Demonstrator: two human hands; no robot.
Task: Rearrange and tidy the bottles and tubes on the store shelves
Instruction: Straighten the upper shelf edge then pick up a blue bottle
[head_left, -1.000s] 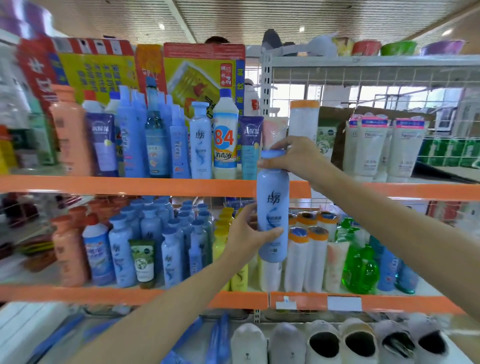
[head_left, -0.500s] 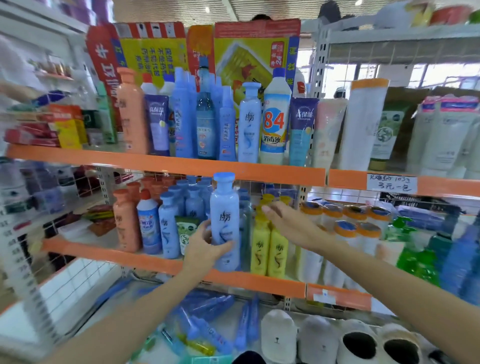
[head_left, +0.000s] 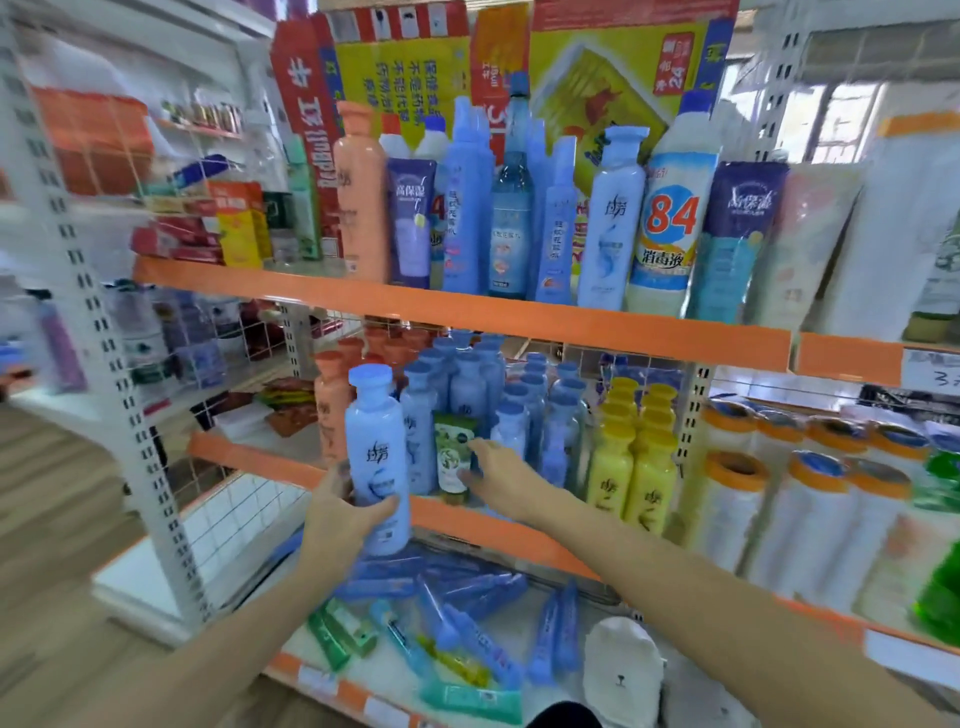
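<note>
1. The left hand has its grip curled round the lower body of a pale blue bottle, held upright in front of the middle shelf.
2. The right hand reaches, fingers loosely extended and holding nothing, toward a small green tube standing among the blue bottles.
3. The bottle looks rigid, smooth plastic, probably full and fairly heavy; gripping mid-body seems safest.

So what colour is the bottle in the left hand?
Light blue bottle, blue cap, in the left hand; head view.
</note>
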